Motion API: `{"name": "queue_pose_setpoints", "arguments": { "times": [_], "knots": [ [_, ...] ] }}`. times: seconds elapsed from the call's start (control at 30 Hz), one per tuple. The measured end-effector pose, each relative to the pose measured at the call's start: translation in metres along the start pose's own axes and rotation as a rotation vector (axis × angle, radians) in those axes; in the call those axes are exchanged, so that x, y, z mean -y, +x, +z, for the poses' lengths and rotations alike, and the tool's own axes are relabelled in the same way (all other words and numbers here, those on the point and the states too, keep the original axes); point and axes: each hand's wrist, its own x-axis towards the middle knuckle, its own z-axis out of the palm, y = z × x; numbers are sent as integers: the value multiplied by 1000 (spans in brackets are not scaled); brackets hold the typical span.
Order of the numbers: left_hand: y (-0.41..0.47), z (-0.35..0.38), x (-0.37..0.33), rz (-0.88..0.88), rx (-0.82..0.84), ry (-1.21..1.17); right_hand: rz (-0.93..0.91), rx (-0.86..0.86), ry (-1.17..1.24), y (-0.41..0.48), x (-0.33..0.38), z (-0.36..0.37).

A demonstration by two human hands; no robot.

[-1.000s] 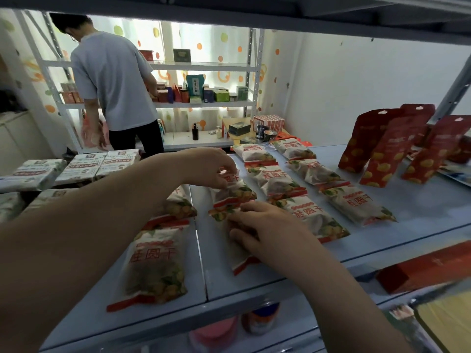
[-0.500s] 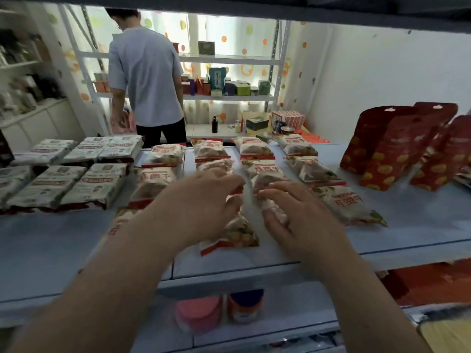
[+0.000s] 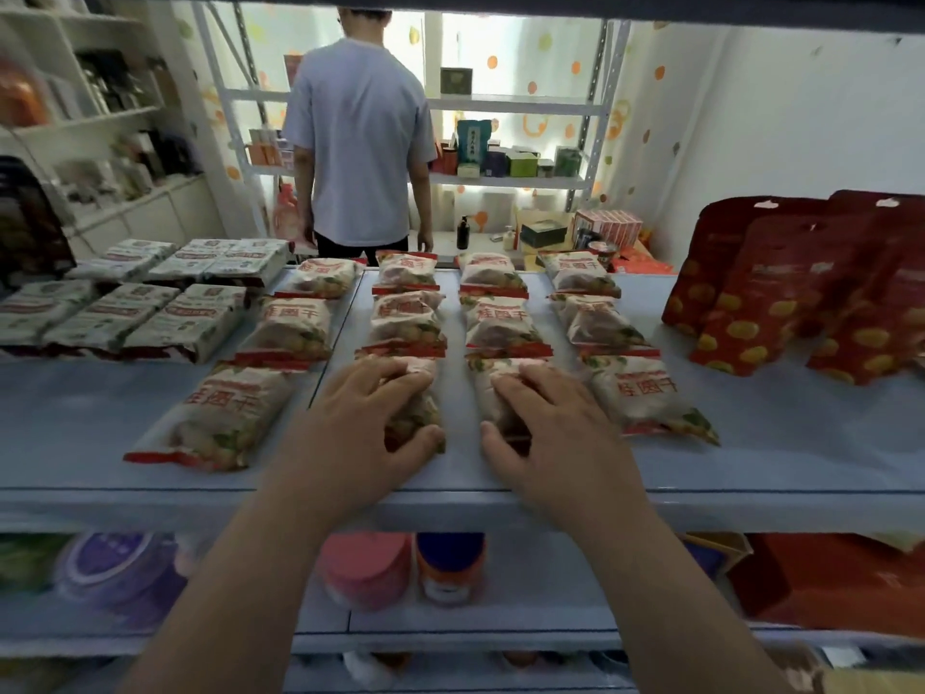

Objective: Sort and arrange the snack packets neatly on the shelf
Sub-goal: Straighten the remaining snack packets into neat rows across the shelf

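Fingers (image 3: 400,382) grip two white, red-edged snack packets (image 3: 488,399).

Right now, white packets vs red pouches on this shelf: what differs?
Pose: the white packets lie flat in rows; the red pouches lean upright, overlapping.
Look: white packets are pale with red lettering; red pouches are dark red with yellow spots.
Contact: the left hand and right hand each hold a front white packet; no hand touches the red pouches.
Both sit on the same shelf.
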Motion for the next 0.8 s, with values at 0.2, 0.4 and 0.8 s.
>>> {"name": "queue_pose_setpoints", "arguments": {
  "times": [0.2, 0.4, 0.8],
  "knots": [
    [-2, -1, -3, -15, -10, -31, -21, -89, -13, -1, -5, 6],
    [-3, -1, -4, -14, -23, -40, -60, -96, 6, -1, -6, 7],
    [-1, -11, 3, -49, -125, -159, -218, -45, 21, 10, 6, -10]
  ]
}}
